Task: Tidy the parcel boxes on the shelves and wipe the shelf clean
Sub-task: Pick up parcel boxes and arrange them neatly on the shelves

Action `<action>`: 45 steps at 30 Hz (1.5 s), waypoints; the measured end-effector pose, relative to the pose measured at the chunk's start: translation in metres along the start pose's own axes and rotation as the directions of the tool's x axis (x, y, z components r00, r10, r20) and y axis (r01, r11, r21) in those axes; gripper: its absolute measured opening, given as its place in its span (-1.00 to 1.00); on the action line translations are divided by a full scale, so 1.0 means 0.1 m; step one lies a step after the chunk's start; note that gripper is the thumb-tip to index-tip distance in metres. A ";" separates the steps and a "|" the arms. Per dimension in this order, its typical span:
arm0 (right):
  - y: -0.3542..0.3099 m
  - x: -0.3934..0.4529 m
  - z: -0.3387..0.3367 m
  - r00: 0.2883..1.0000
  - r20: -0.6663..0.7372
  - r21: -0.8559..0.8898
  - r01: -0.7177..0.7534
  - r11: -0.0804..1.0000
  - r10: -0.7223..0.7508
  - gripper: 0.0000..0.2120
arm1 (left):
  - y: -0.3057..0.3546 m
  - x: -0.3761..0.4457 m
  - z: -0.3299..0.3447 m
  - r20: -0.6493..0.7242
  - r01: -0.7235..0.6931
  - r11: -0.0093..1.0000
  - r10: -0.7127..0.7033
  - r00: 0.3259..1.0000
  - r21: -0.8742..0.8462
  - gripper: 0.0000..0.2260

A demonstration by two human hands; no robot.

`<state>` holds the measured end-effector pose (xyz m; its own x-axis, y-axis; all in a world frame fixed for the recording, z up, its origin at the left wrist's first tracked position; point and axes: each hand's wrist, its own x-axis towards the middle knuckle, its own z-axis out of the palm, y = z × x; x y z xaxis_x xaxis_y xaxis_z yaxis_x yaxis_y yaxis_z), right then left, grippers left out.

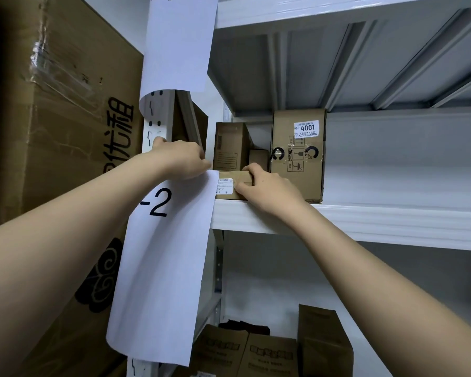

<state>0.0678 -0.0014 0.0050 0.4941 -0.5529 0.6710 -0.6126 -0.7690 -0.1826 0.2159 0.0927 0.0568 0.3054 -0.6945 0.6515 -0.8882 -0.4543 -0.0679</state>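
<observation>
A small flat parcel box [230, 187] with a white label lies at the front left of the white shelf [365, 221]. My right hand [267, 186] grips its right end, fingers curled over the top edge. My left hand [182, 159] reaches past the shelf post, fingers curled at the box's left side, where a paper sheet hides the contact. Behind stand an upright brown box [229, 148], a tiny box [258, 157] and a taller box labelled 4001 [298, 156].
A white paper sheet marked "-2" [161, 254] hangs on the shelf post, another sheet [180, 42] above it. A large cardboard carton [65, 131] fills the left. The lower shelf holds several brown boxes [269, 352]. The shelf board to the right of the 4001 box is bare.
</observation>
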 end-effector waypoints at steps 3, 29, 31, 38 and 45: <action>-0.03 -0.04 0.01 0.999 -0.034 0.001 0.007 1.000 -0.007 -0.61 | -0.02 0.00 0.01 -0.007 -0.005 1.000 0.005 1.000 0.014 -0.66; 0.00 -0.09 0.00 0.987 -0.140 0.162 -0.052 0.985 0.075 -0.65 | -0.04 -0.03 0.10 -0.032 -0.087 0.984 0.083 0.996 -0.155 -0.65; 0.00 -0.10 0.01 0.984 -0.157 0.193 -0.052 0.980 0.084 -0.67 | -0.04 -0.04 0.09 -0.081 -0.114 0.978 0.101 0.992 -0.173 -0.66; 0.17 -0.12 -0.11 0.947 -0.296 0.293 -0.038 0.956 0.128 -0.71 | 0.22 -0.07 0.07 -0.381 -0.273 0.951 0.200 0.903 -0.148 -0.69; 0.56 -0.26 -0.45 0.929 -0.290 0.212 -0.170 0.962 0.229 -0.73 | 0.77 -0.06 0.12 -0.383 -0.356 0.920 0.274 0.882 -0.162 -0.71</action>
<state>-0.0071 -0.0155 0.0100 0.1400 -0.5963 0.7904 -0.5429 -0.7138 -0.4424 0.1498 0.0545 0.0385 -0.1049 -0.5237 0.8454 -0.9819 -0.0805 -0.1717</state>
